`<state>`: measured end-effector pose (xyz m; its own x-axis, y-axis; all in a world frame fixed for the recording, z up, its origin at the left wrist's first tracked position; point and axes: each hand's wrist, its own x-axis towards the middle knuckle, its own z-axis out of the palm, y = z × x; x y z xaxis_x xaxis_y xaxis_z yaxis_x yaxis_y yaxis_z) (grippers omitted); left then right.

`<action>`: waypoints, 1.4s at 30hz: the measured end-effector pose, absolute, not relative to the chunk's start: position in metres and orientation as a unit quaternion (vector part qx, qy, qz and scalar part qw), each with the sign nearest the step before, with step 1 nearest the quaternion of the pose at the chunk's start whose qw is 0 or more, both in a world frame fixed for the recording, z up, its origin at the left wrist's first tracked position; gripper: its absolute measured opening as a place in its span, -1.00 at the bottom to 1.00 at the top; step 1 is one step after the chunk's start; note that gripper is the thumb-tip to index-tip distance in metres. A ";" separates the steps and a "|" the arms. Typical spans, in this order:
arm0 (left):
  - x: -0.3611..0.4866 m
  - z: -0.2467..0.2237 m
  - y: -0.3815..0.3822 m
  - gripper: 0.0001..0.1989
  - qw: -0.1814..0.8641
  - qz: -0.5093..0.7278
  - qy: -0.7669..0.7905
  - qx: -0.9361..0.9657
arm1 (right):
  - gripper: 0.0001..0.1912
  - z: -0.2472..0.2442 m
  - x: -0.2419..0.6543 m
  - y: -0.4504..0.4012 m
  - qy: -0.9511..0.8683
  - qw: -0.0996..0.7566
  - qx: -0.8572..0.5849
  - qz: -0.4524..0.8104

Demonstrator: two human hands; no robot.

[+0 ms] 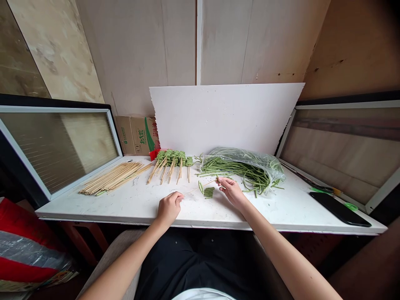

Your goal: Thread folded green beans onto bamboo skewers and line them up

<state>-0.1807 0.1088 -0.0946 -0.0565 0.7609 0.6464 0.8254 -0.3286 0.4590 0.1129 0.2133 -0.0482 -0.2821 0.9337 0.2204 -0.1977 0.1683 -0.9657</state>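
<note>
A thin bamboo skewer (196,189) slants above the white tabletop, its lower end pinched in my left hand (170,205). At its upper end, my right hand (229,188) is closed with a short piece of green bean (217,178) between thumb and fingertips. Whether the skewer tip has entered that piece is too small to tell. Below the skewer lies a small row of cut bean pieces (209,192), with another bean piece (200,186) leaning at its left. Behind my right hand, long green beans (231,166) spill from a clear plastic bag (265,160).
Bare skewers (114,177) lie in a pile at the left. Several bean-loaded skewers (171,160) are stacked at the back, near a cardboard box (134,135). A white board (225,116) stands behind. A black phone (339,208) rests at the right edge.
</note>
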 end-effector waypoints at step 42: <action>-0.184 -0.087 0.107 -0.66 -0.011 -0.407 -0.612 -0.678 | -0.60 -0.042 0.080 0.186 -0.597 0.608 -0.326 0.410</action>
